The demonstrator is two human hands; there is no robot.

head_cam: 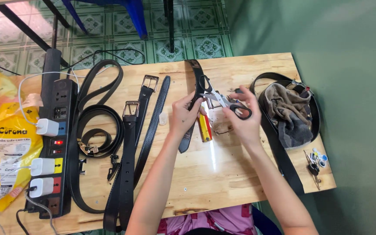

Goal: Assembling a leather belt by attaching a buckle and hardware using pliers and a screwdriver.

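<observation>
A black belt is lying across the table's middle, running toward 12 o'clock. The left hand is pinching it, fingers narrow. At 3 o'clock, the right hand is gripping scissors. A lighter is lying at 6 o'clock, and a rag farther toward 3.

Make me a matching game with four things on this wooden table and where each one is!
Things:
1. black power strip with white chargers
2. black-handled scissors
3. crumpled grey-brown cloth
4. yellow and red lighter

Places:
A. lying on the table below the hands
B. inside a coiled black belt on the right
C. along the table's left side
D. held in the right hand

Pairs: 1-C, 2-D, 3-B, 4-A
</observation>
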